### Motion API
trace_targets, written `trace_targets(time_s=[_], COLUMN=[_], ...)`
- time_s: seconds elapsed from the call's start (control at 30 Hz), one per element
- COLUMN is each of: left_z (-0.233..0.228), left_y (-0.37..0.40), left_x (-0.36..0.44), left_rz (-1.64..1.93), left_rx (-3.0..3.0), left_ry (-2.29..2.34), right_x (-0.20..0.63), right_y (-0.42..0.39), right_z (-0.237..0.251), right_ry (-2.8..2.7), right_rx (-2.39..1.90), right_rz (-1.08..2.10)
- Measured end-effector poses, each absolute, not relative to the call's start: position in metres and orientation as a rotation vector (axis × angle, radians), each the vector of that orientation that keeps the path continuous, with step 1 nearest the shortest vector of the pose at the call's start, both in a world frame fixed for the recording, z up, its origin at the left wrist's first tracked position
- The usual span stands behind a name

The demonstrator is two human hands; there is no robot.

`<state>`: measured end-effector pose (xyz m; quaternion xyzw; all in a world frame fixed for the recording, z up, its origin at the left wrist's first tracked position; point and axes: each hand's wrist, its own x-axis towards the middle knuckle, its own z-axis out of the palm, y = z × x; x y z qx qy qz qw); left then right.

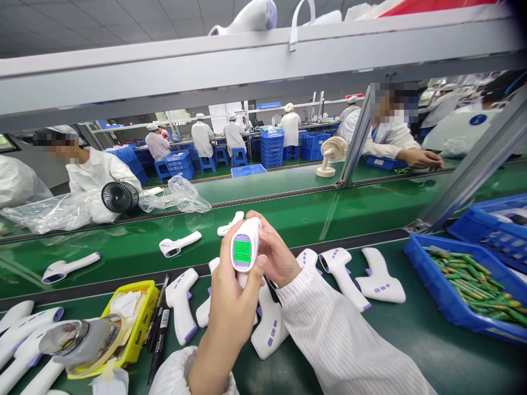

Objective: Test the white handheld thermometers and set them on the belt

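Observation:
Between my hands is a white infrared thermometer [246, 233], its screen lit green and facing me. My left hand [230, 304] wraps round its handle, which is mostly hidden. The fingers of my right hand [276, 255] close on its right side, with the thumb low near the screen. Several similar white thermometers with purple buttons lie on the green bench around my forearms, including one thermometer [181, 304] to the left, another thermometer [269, 329] beneath my wrists and a third thermometer [381, 277] to the right.
A yellow basket [142, 323] holds a bottle and white paper, with black markers [158, 329] beside it. Blue bins stand at right, one bin [420, 258] full of green parts. More thermometers rest on the green belt [288, 211]. A metal shelf [164, 71] crosses above; co-workers sit beyond.

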<state>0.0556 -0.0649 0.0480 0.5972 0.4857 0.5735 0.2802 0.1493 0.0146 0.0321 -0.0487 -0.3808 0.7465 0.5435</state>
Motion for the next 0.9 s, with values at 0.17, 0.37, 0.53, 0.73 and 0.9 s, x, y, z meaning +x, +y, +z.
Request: trace_targets(time_s=[0.17,0.37,0.53,0.73,0.9], left_z=[0.050,0.054,0.053,0.049,0.049], left_y=[-0.065,-0.066,-0.066,-0.058,-0.037], left_x=[0.056,0.056,0.055,0.054,0.037], left_rz=[1.495,1.485,1.494,1.741,1.817], left_rx=[1.552,1.524,1.580,1.627,0.746], left_ry=[1.287,1.332,1.387,1.497,0.921], right_x=[0.149,0.150,0.150,0.142,0.128], right_y=[0.014,0.013,0.014,0.009,-0.007], right_z=[0.032,0.027,0.027,0.032,0.031], right_ry=[-0.922,-1.023,-0.996,-1.010,-1.381], right_rx=[-0.140,-0.073,-0.076,-0.184,-0.344], right_rz=[1.745,1.762,1.782,1.613,1.156])
